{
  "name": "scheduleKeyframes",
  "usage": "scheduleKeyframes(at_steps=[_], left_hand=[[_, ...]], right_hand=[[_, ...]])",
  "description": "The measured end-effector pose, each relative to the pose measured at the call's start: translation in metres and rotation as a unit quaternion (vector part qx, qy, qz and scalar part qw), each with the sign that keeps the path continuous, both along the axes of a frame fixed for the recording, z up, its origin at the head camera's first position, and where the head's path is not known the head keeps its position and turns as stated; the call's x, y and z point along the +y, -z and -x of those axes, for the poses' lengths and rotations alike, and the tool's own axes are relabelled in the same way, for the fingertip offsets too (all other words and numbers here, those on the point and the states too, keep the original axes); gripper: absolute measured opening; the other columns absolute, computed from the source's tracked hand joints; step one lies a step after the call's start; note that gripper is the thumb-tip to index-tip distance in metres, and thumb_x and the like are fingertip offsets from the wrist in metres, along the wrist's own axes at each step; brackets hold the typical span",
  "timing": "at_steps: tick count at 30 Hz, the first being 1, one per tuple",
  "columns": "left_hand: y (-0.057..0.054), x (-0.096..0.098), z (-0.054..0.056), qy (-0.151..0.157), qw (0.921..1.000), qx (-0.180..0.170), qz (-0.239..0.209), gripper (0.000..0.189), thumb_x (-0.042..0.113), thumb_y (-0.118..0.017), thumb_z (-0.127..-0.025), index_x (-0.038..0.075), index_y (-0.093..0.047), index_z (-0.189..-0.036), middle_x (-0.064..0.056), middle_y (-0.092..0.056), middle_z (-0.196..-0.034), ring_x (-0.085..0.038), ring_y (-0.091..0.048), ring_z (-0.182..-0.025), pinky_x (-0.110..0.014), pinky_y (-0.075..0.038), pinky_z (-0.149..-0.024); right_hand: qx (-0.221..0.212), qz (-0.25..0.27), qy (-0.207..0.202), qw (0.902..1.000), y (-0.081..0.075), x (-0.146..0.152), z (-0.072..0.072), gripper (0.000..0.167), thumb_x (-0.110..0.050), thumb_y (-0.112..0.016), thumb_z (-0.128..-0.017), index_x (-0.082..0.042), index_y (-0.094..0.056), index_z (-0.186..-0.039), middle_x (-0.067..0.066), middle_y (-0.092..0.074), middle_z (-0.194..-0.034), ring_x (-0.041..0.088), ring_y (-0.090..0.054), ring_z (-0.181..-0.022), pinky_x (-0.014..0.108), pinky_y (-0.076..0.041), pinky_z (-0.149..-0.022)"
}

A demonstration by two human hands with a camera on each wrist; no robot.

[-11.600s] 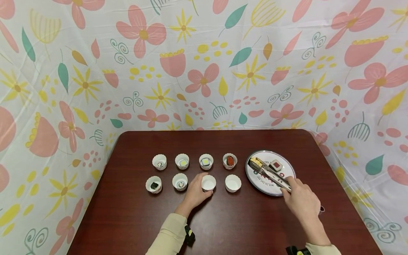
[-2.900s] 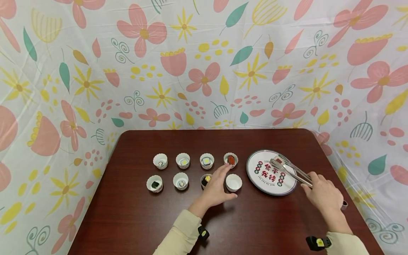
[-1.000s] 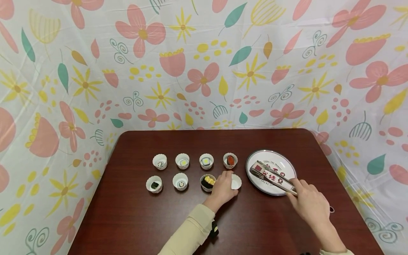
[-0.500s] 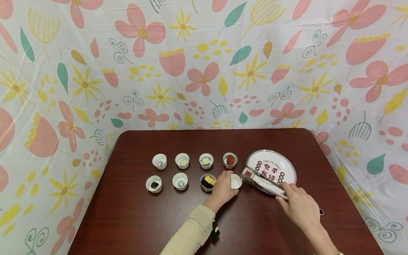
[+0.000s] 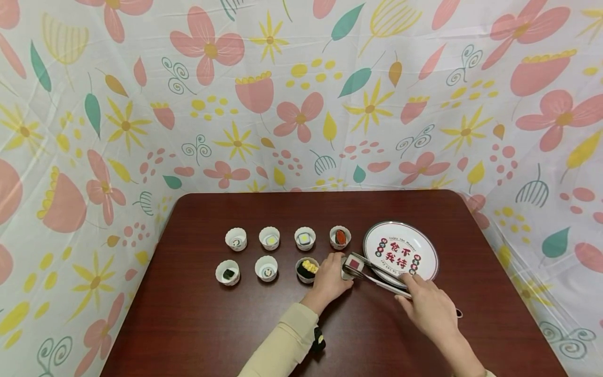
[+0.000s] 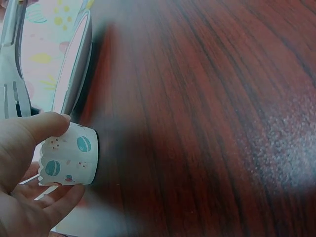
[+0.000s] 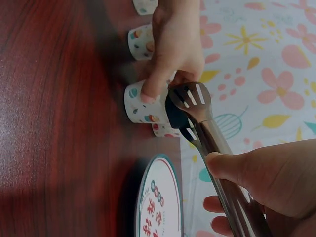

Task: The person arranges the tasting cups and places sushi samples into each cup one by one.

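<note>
My left hand (image 5: 328, 280) holds a small white paper baking cup (image 6: 71, 155) by its sides, thumb on one side and fingers on the other. In the right wrist view the cup is patterned with small coloured prints. My right hand (image 5: 431, 309) grips metal serving tongs (image 7: 217, 143), squeezed on a sushi roll piece (image 5: 355, 262) with a red centre and dark seaweed side. The tong tips hold this piece right at the mouth of the cup. In the head view the left hand and the sushi piece cover most of that cup.
A white plate (image 5: 400, 230) with red lettering lies bare at the right. Other paper cups stand in two rows, each with sushi inside: one with yellow topping (image 5: 308, 268), one with red topping (image 5: 341, 237), several with rolls. A patterned cloth (image 5: 301, 104) hangs behind the table (image 5: 212, 324).
The tongs have carried the red-centred sushi piece left from the plate to the held cup. The left hand has come down onto that cup. Earlier, the yellow-topped sushi went from plate to cup.
</note>
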State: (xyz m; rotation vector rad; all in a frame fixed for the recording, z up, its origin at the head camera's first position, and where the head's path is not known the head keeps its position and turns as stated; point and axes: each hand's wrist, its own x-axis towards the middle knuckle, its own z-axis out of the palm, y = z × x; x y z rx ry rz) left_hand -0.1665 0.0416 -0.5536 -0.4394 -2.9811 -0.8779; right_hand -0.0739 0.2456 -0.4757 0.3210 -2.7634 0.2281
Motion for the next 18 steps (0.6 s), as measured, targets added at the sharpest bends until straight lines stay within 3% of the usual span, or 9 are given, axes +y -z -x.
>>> scheduleKeyframes(at_steps=[18], left_hand=[[-0.0007, -0.0013, 0.0012, 0.004, 1.0, 0.005, -0.006, 0.069, 0.03, -0.084, -0.063, 0.01, -0.05, -0.12, -0.003, -0.057, -0.107, -0.02, -0.058, -0.094, -0.029, -0.047, -0.079]], right_hand=[[-0.007, 0.0, -0.002, 1.0, 0.005, -0.0066, 0.0018, 0.039, -0.021, -0.079, -0.064, -0.011, -0.058, -0.095, 0.005, -0.057, -0.077, 0.03, -0.056, -0.065, 0.041, -0.041, -0.049]])
